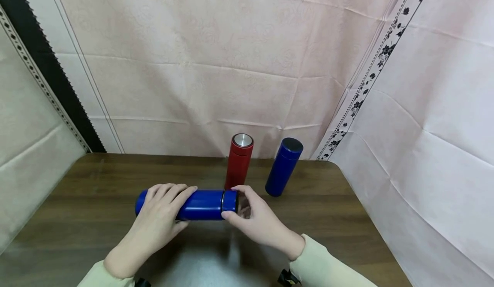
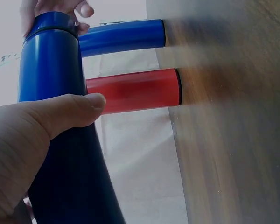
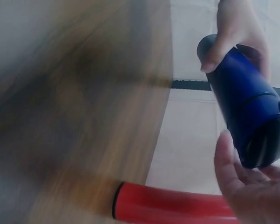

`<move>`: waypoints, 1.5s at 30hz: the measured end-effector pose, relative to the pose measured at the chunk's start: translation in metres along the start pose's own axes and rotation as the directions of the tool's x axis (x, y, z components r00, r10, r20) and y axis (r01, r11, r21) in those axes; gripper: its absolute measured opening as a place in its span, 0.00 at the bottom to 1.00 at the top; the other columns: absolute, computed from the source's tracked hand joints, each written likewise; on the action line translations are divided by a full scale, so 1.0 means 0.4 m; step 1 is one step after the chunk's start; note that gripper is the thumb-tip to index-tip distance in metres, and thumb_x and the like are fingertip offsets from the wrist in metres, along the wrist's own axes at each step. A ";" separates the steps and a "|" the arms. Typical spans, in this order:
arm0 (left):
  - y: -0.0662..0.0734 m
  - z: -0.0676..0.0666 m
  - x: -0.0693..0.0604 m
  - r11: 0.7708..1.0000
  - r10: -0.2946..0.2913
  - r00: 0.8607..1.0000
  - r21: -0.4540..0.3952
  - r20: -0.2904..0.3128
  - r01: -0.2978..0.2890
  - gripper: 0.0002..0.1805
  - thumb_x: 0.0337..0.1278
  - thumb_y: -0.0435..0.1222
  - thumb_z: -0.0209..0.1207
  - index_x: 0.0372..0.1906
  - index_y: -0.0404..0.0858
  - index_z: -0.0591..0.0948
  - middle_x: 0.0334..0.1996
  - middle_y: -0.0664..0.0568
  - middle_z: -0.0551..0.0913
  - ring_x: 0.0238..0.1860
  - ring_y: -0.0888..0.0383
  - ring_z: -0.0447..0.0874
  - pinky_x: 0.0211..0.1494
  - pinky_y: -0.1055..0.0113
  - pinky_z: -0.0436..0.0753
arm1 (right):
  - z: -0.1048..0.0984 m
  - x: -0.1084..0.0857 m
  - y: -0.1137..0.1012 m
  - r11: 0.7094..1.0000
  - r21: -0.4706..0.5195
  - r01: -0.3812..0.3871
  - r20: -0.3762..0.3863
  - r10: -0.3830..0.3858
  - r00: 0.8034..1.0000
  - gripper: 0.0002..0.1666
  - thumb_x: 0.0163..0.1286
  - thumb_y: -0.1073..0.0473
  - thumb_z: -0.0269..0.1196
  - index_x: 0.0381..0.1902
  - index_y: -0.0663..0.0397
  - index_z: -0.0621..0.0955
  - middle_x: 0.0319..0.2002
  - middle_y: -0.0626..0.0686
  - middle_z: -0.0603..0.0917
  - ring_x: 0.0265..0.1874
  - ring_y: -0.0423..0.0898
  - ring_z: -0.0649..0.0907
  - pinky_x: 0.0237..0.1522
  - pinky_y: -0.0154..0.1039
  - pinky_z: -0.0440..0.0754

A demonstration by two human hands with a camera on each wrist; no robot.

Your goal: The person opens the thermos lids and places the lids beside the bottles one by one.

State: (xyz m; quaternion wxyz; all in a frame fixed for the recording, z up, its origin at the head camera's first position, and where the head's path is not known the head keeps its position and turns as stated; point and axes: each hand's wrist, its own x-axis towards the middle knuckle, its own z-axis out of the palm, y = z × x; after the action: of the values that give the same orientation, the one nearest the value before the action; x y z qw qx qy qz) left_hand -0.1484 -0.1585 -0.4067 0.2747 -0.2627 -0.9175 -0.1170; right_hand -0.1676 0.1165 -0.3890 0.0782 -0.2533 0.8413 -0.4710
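Note:
A blue thermos flask (image 1: 202, 204) lies level across the front of me, lifted above the wooden table. My left hand (image 1: 162, 212) grips its body near the base end, thumb on the near side and fingers over the top. At the other end, my right hand (image 1: 256, 218) holds the cap (image 1: 230, 201) between thumb and fingers. In the right wrist view the cap's dark end (image 3: 268, 142) faces the right palm. A red thermos flask (image 1: 239, 160) stands upright just behind the cap, and a second blue flask (image 1: 284, 167) stands to its right.
The brown wooden table (image 1: 96, 184) ends at the back against a pale cloth curtain (image 1: 200, 85). More white cloth (image 1: 436, 158) hangs along the right side, with a flowered border strip (image 1: 370, 79).

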 end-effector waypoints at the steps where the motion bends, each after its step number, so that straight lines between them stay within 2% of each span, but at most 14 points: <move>1: 0.000 -0.001 0.000 1.000 -0.009 1.000 -0.002 0.012 0.009 0.46 0.27 0.45 0.80 0.62 0.44 0.74 0.52 0.46 0.78 0.52 0.45 0.72 0.57 0.44 0.64 | -0.001 0.000 0.002 0.997 -0.062 0.055 0.000 -0.056 0.998 0.35 0.64 0.41 0.65 0.65 0.35 0.64 0.51 0.45 0.75 0.43 0.43 0.79 0.41 0.38 0.82; 5: 0.002 -0.001 -0.003 0.999 -0.037 0.998 -0.018 0.051 0.038 0.46 0.29 0.46 0.79 0.63 0.44 0.74 0.52 0.47 0.79 0.53 0.46 0.73 0.57 0.44 0.64 | -0.004 -0.002 0.009 0.932 -0.266 0.246 0.019 -0.250 0.968 0.42 0.62 0.46 0.68 0.69 0.35 0.60 0.59 0.41 0.68 0.51 0.39 0.74 0.47 0.35 0.80; 8: 0.005 0.001 -0.006 0.998 -0.045 0.997 -0.031 0.058 0.046 0.45 0.29 0.46 0.79 0.62 0.44 0.74 0.52 0.48 0.79 0.52 0.46 0.73 0.57 0.44 0.65 | -0.004 -0.005 0.013 0.912 -0.299 0.282 0.030 -0.286 0.958 0.44 0.62 0.47 0.68 0.70 0.34 0.57 0.62 0.42 0.67 0.52 0.39 0.74 0.49 0.35 0.79; 11: 0.008 0.004 -0.007 0.998 -0.048 0.998 -0.047 0.041 0.050 0.45 0.29 0.45 0.79 0.62 0.44 0.74 0.52 0.47 0.79 0.53 0.45 0.72 0.57 0.43 0.65 | -0.003 -0.006 0.011 0.953 -0.217 0.212 0.012 -0.215 0.977 0.44 0.62 0.43 0.67 0.70 0.33 0.57 0.60 0.43 0.69 0.50 0.40 0.75 0.47 0.37 0.80; 15: 0.010 0.006 -0.007 0.997 -0.043 0.999 -0.056 0.006 0.043 0.44 0.29 0.43 0.78 0.62 0.44 0.74 0.52 0.47 0.78 0.53 0.44 0.71 0.57 0.41 0.65 | -0.003 -0.006 0.007 0.999 -0.027 0.046 -0.009 -0.046 0.999 0.36 0.67 0.39 0.61 0.68 0.35 0.61 0.57 0.46 0.72 0.44 0.44 0.79 0.42 0.40 0.82; 19: 0.011 0.004 -0.006 0.999 -0.021 1.000 -0.041 -0.021 0.020 0.45 0.28 0.42 0.78 0.62 0.43 0.74 0.51 0.46 0.78 0.53 0.43 0.71 0.57 0.41 0.67 | -0.004 -0.005 0.005 0.991 0.105 -0.084 0.014 0.083 0.996 0.29 0.72 0.38 0.53 0.65 0.41 0.65 0.49 0.52 0.75 0.37 0.53 0.82 0.35 0.43 0.84; 24: 0.010 0.004 -0.006 1.000 -0.001 0.999 -0.028 -0.036 0.000 0.45 0.27 0.42 0.78 0.62 0.43 0.75 0.51 0.46 0.78 0.52 0.43 0.72 0.56 0.41 0.67 | -0.003 -0.005 0.005 0.986 0.126 -0.106 0.029 0.104 0.994 0.26 0.72 0.39 0.55 0.62 0.41 0.68 0.45 0.53 0.77 0.34 0.54 0.82 0.33 0.47 0.84; 27: 0.008 0.004 -0.007 1.000 -0.001 0.999 -0.027 -0.034 0.000 0.44 0.27 0.42 0.78 0.61 0.43 0.75 0.50 0.46 0.78 0.52 0.43 0.72 0.56 0.42 0.67 | -0.004 -0.007 0.005 0.996 0.065 -0.061 0.019 0.060 0.998 0.27 0.69 0.39 0.58 0.62 0.36 0.67 0.47 0.50 0.77 0.37 0.49 0.81 0.35 0.44 0.84; 30: 0.006 0.004 -0.010 0.999 -0.008 1.000 -0.031 -0.022 0.008 0.45 0.27 0.42 0.79 0.61 0.43 0.75 0.51 0.46 0.78 0.52 0.43 0.72 0.56 0.42 0.67 | -0.005 -0.010 0.009 0.997 -0.061 0.048 0.011 -0.047 0.999 0.32 0.66 0.40 0.62 0.65 0.32 0.64 0.49 0.46 0.76 0.40 0.45 0.79 0.39 0.40 0.82; 34: 0.005 0.003 -0.011 0.999 -0.024 1.000 -0.042 -0.011 0.024 0.46 0.26 0.42 0.79 0.62 0.43 0.75 0.51 0.46 0.78 0.52 0.43 0.72 0.57 0.42 0.67 | -0.006 -0.010 0.020 0.944 -0.230 0.238 0.024 -0.239 0.971 0.41 0.64 0.47 0.67 0.69 0.36 0.60 0.58 0.43 0.70 0.47 0.41 0.76 0.45 0.39 0.81; 37: 0.005 0.004 -0.010 0.998 -0.034 0.999 -0.053 -0.004 0.034 0.46 0.27 0.42 0.79 0.62 0.44 0.74 0.51 0.46 0.78 0.53 0.43 0.71 0.57 0.41 0.66 | -0.005 -0.008 0.025 0.912 -0.280 0.299 0.025 -0.304 0.952 0.44 0.63 0.50 0.68 0.71 0.38 0.57 0.62 0.42 0.66 0.50 0.39 0.74 0.48 0.40 0.81; 40: 0.008 0.007 -0.011 0.997 -0.043 0.999 -0.062 0.011 0.044 0.46 0.27 0.42 0.79 0.63 0.44 0.73 0.52 0.46 0.77 0.53 0.43 0.71 0.58 0.41 0.66 | -0.003 -0.010 0.024 0.946 -0.213 0.246 0.013 -0.249 0.968 0.44 0.63 0.48 0.68 0.71 0.33 0.57 0.61 0.41 0.67 0.50 0.40 0.75 0.48 0.39 0.80; 43: 0.011 0.010 -0.011 0.996 -0.048 0.999 -0.069 0.018 0.049 0.46 0.28 0.42 0.79 0.63 0.45 0.73 0.52 0.47 0.77 0.54 0.43 0.70 0.58 0.41 0.66 | -0.005 -0.011 0.017 0.989 -0.061 0.137 0.000 -0.137 0.991 0.42 0.63 0.44 0.66 0.69 0.29 0.58 0.60 0.42 0.69 0.50 0.44 0.77 0.49 0.42 0.80; 45: 0.012 0.011 -0.009 0.996 -0.046 0.999 -0.072 0.012 0.047 0.47 0.28 0.42 0.79 0.64 0.45 0.73 0.53 0.47 0.77 0.54 0.43 0.70 0.59 0.42 0.65 | -0.008 -0.009 0.012 0.998 0.030 0.052 -0.008 -0.052 0.999 0.37 0.65 0.42 0.64 0.67 0.27 0.60 0.59 0.43 0.71 0.49 0.46 0.78 0.48 0.43 0.81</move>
State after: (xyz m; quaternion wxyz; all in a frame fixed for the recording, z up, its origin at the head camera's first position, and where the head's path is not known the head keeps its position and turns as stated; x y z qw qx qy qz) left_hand -0.1452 -0.1546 -0.4121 0.2577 -0.2516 -0.9199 -0.1550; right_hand -0.1671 0.1226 -0.3916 0.0669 -0.2722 0.8276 -0.4864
